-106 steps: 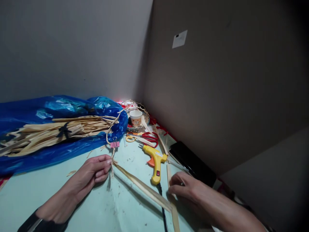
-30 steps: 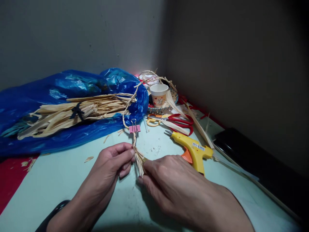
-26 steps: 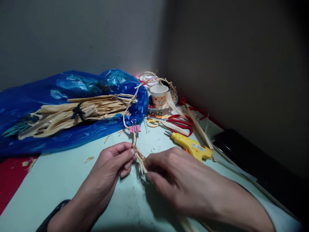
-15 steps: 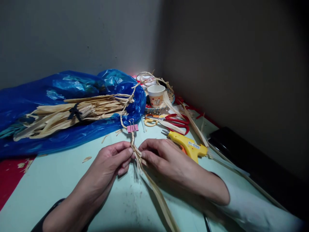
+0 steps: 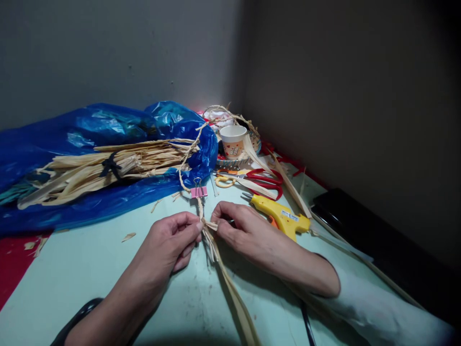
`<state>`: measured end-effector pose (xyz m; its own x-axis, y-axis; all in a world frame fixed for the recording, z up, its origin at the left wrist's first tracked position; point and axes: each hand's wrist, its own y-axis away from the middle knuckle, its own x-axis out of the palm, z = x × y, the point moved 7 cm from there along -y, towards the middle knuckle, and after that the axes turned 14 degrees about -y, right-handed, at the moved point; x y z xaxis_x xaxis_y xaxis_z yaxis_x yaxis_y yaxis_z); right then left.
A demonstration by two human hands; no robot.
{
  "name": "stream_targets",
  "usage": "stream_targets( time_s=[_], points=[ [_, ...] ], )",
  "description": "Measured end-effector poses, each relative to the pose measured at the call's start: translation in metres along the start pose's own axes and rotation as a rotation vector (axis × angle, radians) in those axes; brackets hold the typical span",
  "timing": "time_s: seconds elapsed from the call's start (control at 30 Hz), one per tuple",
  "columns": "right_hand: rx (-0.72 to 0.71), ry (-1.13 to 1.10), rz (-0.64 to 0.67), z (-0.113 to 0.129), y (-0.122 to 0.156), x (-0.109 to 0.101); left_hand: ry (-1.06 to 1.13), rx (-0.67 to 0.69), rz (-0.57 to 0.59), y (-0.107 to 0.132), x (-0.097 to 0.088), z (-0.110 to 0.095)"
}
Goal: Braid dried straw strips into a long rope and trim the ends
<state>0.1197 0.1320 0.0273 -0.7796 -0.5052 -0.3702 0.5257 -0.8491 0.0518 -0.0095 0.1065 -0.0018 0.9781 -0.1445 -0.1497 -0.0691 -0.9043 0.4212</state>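
Observation:
A thin twisted cord of dried husk [image 5: 200,207] runs down from a pink binder clip [image 5: 199,192] on the pale green tabletop [image 5: 108,274]. Just below the clip, my left hand [image 5: 176,238] pinches the cord between thumb and fingers. To its right, my right hand [image 5: 241,228] closes its thumb and forefinger on the end of a short husk strip [image 5: 211,225] that sticks out sideways. Several loose strip ends fan out under my fingertips. One long husk strip [image 5: 234,293] trails toward the table's near edge.
On the left, a tied bundle of husks [image 5: 144,161] lies on a blue plastic bag [image 5: 82,211]. A yellow glue gun [image 5: 281,214], red-handled scissors [image 5: 264,180] and a paper cup [image 5: 233,144] are beyond my right hand. A black object [image 5: 345,211] lies at the right.
My right hand has drawn slightly up and away from my left, pulling a short strip out to the right. My left hand still pinches the cord.

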Motion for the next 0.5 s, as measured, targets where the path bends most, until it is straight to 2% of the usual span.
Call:
stream_targets(
  time_s=[0.17,0.33,0.5],
  points=[
    [0.024,0.073,-0.055,0.0067,0.0028,-0.0089,-0.051,0.022,-0.006,-0.0031,-0.0016,0.0021],
    [0.134,0.070,0.002,0.0095,0.0031,-0.0089,-0.063,0.027,0.011,-0.0038,-0.0018,0.0032],
    [0.008,0.001,0.050,0.0052,-0.0042,-0.0009,-0.072,0.052,0.004,-0.0025,-0.0026,0.0003]
  ],
)
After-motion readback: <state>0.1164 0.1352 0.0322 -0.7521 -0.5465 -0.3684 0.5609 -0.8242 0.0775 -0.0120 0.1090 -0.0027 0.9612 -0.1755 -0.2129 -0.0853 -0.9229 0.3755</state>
